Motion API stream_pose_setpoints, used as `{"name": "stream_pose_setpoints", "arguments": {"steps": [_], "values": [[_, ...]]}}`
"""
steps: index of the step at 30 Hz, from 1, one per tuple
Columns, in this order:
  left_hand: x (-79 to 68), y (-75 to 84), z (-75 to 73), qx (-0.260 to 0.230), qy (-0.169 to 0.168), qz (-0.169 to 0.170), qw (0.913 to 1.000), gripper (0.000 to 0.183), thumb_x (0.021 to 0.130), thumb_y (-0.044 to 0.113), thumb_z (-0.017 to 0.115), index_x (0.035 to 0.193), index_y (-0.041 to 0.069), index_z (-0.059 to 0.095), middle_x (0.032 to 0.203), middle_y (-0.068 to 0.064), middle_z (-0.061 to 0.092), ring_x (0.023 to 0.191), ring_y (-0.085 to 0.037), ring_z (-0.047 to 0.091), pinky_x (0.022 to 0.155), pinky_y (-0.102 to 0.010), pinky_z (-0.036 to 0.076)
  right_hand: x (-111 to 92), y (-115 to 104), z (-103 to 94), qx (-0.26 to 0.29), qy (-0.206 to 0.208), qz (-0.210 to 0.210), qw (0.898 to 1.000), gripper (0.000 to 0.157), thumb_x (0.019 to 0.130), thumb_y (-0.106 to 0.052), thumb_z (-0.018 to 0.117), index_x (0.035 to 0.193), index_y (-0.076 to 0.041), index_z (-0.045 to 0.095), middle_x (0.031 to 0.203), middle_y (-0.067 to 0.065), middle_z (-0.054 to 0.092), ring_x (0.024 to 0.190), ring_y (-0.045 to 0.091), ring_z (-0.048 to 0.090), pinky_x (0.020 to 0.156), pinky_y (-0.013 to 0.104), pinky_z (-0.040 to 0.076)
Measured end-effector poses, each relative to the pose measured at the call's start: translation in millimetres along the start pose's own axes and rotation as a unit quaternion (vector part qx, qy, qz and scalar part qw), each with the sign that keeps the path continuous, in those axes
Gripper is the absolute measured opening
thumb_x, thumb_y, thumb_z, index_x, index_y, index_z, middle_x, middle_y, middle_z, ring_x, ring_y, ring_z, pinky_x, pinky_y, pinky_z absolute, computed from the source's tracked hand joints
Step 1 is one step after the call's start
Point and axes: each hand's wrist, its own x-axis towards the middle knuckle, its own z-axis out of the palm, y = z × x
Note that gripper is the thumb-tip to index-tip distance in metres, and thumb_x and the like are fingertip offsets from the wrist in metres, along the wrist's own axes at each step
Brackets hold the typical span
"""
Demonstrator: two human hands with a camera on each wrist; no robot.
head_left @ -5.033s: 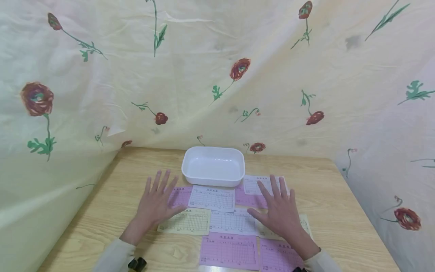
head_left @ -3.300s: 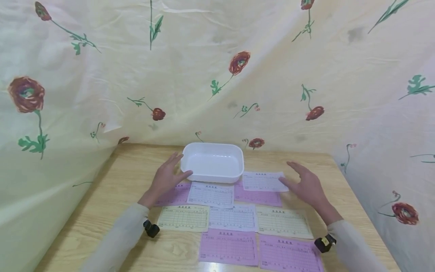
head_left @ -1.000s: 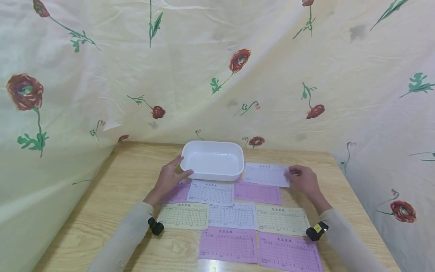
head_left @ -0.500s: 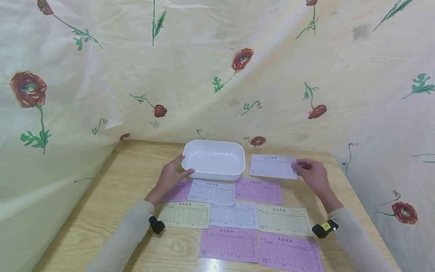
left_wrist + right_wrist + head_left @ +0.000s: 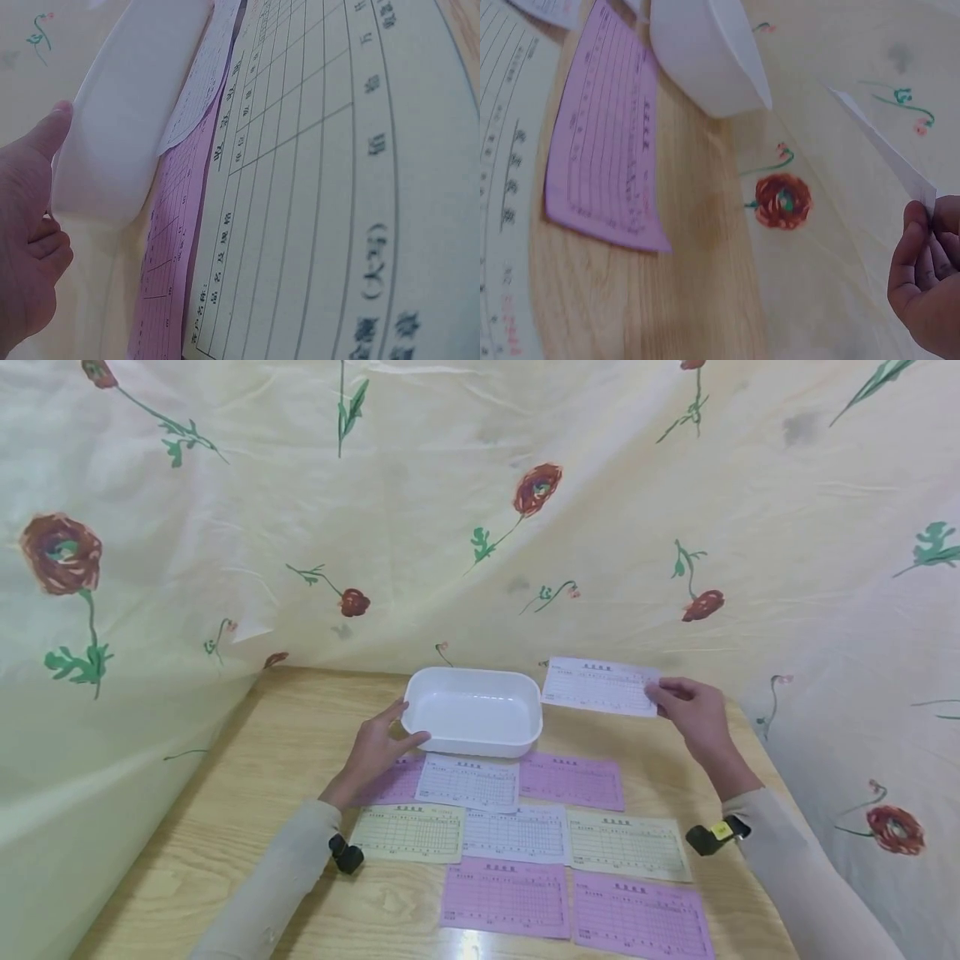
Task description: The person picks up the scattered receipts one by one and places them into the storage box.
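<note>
My right hand (image 5: 693, 714) pinches a white receipt slip (image 5: 600, 687) by its right end, between thumb and fingers. The slip is raised off the table, right of the white plastic tray (image 5: 472, 748); in the right wrist view the slip (image 5: 885, 150) shows almost edge-on. My left hand (image 5: 372, 750) grips the tray's left end, thumb at the front rim and fingers along the side. In the left wrist view some fingers of this hand (image 5: 34, 247) are curled beside the tray wall (image 5: 120, 112). Nothing lies in the tray.
Several printed slips lie in rows before the tray: a white slip (image 5: 468, 782) overlapping a pink one (image 5: 393, 783), another pink slip (image 5: 572, 781), yellow slips (image 5: 408, 835) and pink ones (image 5: 505, 900) nearer. A flowered cloth (image 5: 450, 527) hangs behind the wooden table (image 5: 187, 860).
My open hands came apart; the left took hold of the tray. My right hand picked up the white slip from over the pink one and lifted it up and away, baring the pink slip.
</note>
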Motion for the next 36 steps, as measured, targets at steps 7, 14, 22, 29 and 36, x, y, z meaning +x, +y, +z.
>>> {"name": "stream_pose_setpoints", "arguments": {"steps": [7, 14, 22, 29, 36], "values": [[-0.2, 2.3, 0.6, -0.01, -0.002, 0.001, 1.0, 0.089, 0.086, 0.051, 0.079, 0.15, -0.002, 0.045, 0.159, -0.025, 0.036, 0.149, -0.041, 0.033, 0.122, -0.051, 0.029, 7, -16, 28.9, 0.038, -0.023, 0.009, 0.999, 0.055, 0.1, -0.026, 0.069, 0.14, 0.009, 0.054, 0.115, 0.013, 0.065, 0.087, -0.002, 0.066, 0.082, 0.014, 0.058], [-1.5, 2.1, 1.2, -0.008, -0.005, -0.004, 0.9999, 0.09, 0.086, 0.049, 0.079, 0.151, -0.001, 0.043, 0.16, -0.025, 0.035, 0.149, -0.043, 0.032, 0.122, -0.053, 0.028, 12, -27, 65.1, 0.062, -0.031, 0.024, 0.997, 0.049, 0.1, -0.023, 0.069, 0.137, 0.007, 0.057, 0.124, 0.022, 0.063, 0.089, 0.002, 0.066, 0.083, 0.017, 0.059], [-1.5, 2.0, 1.6, -0.004, -0.001, -0.007, 1.0, 0.09, 0.086, 0.051, 0.079, 0.151, -0.001, 0.044, 0.16, -0.024, 0.036, 0.149, -0.042, 0.032, 0.122, -0.053, 0.028, 20, -38, 104.5, 0.099, -0.035, 0.03, 0.994, 0.04, 0.099, -0.015, 0.069, 0.132, 0.006, 0.061, 0.126, 0.022, 0.064, 0.093, 0.01, 0.068, 0.084, 0.02, 0.06], [-0.4, 1.4, 1.4, -0.008, -0.003, -0.01, 0.9999, 0.092, 0.085, 0.053, 0.078, 0.151, 0.0, 0.044, 0.16, -0.024, 0.036, 0.149, -0.042, 0.032, 0.122, -0.052, 0.028, 24, -44, 134.8, 0.063, -0.036, 0.033, 0.997, 0.035, 0.098, -0.017, 0.071, 0.127, 0.001, 0.066, 0.121, 0.019, 0.068, 0.099, 0.019, 0.069, 0.082, 0.022, 0.062], [-1.0, 2.8, -0.4, -0.009, -0.003, -0.011, 0.9999, 0.09, 0.086, 0.05, 0.079, 0.151, -0.001, 0.044, 0.16, -0.024, 0.036, 0.149, -0.041, 0.032, 0.122, -0.052, 0.028, 25, -49, 163.7, 0.036, -0.031, 0.039, 0.998, 0.031, 0.095, -0.016, 0.074, 0.121, 0.0, 0.07, 0.114, 0.019, 0.072, 0.094, 0.024, 0.073, 0.078, 0.024, 0.063]]}}
